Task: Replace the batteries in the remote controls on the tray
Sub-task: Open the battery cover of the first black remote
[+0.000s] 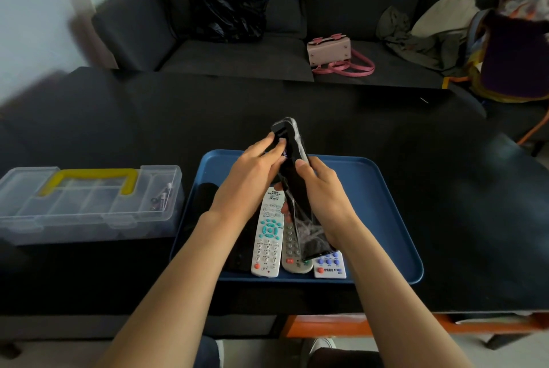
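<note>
Clear parts box (89,204) with yellow handle sits left of the tray, a few batteries (162,198) in its right compartment. Blue tray (386,189) is centre on the black table (118,115). My left hand (252,177) pinches the upper part of the black remote (292,171), which is in clear wrap, held tilted above the tray. White remotes (269,234) lie on the tray under it. My right hand (323,189) grips the black remote's middle.

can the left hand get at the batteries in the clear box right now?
Probably not yet: the left hand grips the black remote, and the clear box looks closed over the batteries. Nothing stands between.
</note>
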